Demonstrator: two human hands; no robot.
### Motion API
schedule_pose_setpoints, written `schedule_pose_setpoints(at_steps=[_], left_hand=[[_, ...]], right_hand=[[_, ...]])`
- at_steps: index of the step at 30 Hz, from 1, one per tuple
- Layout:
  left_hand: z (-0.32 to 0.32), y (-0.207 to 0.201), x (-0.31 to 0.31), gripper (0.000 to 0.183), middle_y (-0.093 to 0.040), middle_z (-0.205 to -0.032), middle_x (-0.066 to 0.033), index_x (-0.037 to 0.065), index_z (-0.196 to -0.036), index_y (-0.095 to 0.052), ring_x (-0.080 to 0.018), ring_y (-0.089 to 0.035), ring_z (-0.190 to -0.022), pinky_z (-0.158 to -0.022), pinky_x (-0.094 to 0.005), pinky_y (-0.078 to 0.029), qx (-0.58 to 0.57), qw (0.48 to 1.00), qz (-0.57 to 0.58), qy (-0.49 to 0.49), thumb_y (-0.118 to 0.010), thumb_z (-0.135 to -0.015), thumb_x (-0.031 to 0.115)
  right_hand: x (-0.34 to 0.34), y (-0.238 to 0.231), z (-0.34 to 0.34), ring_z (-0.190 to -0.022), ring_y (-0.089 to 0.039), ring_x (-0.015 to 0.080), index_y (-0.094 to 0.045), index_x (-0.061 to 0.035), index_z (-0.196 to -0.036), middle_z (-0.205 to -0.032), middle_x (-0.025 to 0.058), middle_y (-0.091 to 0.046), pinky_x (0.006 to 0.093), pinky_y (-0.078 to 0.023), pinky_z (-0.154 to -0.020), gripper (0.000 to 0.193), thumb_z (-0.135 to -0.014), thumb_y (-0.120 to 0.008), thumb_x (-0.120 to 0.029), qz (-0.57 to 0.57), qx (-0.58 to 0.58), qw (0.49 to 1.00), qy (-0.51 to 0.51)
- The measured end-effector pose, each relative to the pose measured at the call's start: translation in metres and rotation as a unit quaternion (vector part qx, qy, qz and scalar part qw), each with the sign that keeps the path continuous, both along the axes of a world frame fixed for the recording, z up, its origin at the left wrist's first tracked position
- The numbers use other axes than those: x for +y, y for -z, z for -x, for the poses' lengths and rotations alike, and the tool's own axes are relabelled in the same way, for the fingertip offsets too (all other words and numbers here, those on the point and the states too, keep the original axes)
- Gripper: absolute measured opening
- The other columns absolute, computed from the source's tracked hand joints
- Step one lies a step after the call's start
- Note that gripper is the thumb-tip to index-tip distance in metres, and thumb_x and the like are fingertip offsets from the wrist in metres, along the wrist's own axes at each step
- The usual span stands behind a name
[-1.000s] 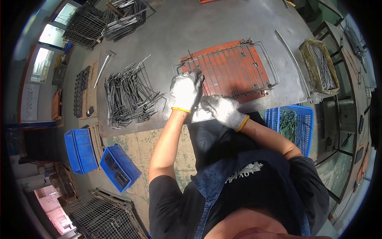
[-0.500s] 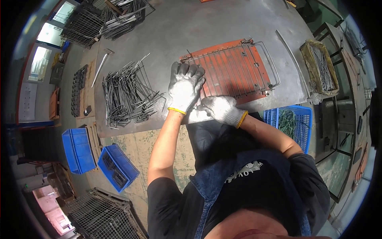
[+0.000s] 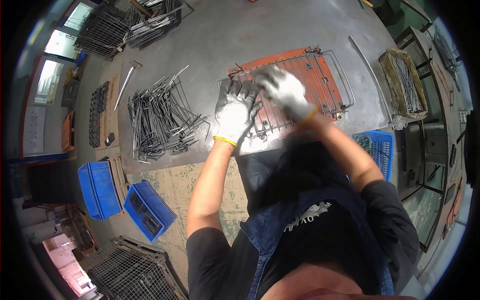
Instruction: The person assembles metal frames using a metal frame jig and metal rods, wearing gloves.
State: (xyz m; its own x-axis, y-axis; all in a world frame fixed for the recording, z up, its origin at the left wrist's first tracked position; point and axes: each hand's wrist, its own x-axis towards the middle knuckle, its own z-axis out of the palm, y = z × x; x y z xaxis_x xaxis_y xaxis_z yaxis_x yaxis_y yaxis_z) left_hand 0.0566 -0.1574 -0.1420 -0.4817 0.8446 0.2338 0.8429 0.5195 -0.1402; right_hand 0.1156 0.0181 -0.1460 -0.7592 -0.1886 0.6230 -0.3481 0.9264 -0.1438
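A wire rack (image 3: 314, 87) of parallel metal rods, with a looped handle at its right end, lies on a red fixture plate (image 3: 327, 82) on the metal table. My left hand (image 3: 235, 112), in a white and dark work glove with a yellow cuff, rests over the rack's left end. Its fingers are spread on the wires and partly cover the left loop. Gloved as well, my right hand (image 3: 287, 92) is above the left-middle part of the rack. Motion smears its fingers, so I cannot see whether they hold anything.
Bent metal rods (image 3: 162, 117) are piled left of the plate. A hammer (image 3: 127, 82) lies beyond them. More wire parts (image 3: 152, 22) stand at the far left. On the right are a long rod (image 3: 367, 70) and a box of rods (image 3: 404, 82). Blue crates (image 3: 100, 187) stand below.
My right hand has moved from the plate's near left corner up and away, over the rack's rods. My left hand stays at the left end, its fingers slightly more spread.
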Motion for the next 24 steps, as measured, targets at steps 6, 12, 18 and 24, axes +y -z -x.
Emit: schedule_pose_setpoints(at_steps=[6,12,18,24], left_hand=[[-0.001,0.000,0.006,0.040,-0.059,-0.117,-0.0071,0.014,-0.118,-0.062,-0.0249,-0.050,-0.115,-0.110,-0.0436,-0.028,-0.029,0.997,-0.065,0.018,-0.058,-0.084,0.034],[0.004,-0.002,0.013,0.039,-0.059,-0.119,-0.0078,0.013,-0.118,-0.062,-0.0261,-0.049,-0.117,-0.110,-0.0447,-0.025,-0.027,0.997,-0.066,0.015,-0.055,-0.086,0.034],[0.003,0.000,0.006,0.040,-0.058,-0.123,-0.0080,0.014,-0.120,-0.062,-0.0267,-0.048,-0.119,-0.111,-0.0440,-0.025,-0.043,0.996,-0.080,0.013,-0.055,-0.086,0.033],[-0.002,-0.009,0.017,0.037,-0.058,-0.124,-0.0087,0.016,-0.120,-0.062,-0.0291,-0.048,-0.121,-0.111,-0.0427,-0.027,-0.068,0.993,-0.098,0.016,-0.054,-0.088,0.032]], right_hand=[[0.023,0.015,0.091,-0.099,-0.060,0.0289,-0.062,-0.0099,-0.108,-0.107,0.0114,-0.059,0.0396,-0.049,-0.082,0.029,-0.090,-0.050,-0.029,0.169,-0.171,0.969,-0.061],[0.008,0.016,0.109,-0.096,-0.063,0.0327,-0.061,-0.0146,-0.111,-0.098,0.0115,-0.066,0.0427,-0.049,-0.081,0.032,-0.086,-0.054,-0.035,0.129,-0.302,0.945,-0.004],[0.019,-0.003,0.104,-0.097,-0.064,0.0312,-0.061,-0.0155,-0.113,-0.099,0.0129,-0.067,0.0422,-0.049,-0.080,0.035,-0.090,-0.049,-0.039,0.146,-0.346,0.927,-0.016],[0.028,-0.037,0.066,-0.102,-0.062,0.0260,-0.050,-0.0142,-0.133,-0.115,0.0133,-0.062,0.0361,-0.049,-0.085,0.046,-0.091,-0.050,-0.034,0.167,-0.228,0.959,0.002]])
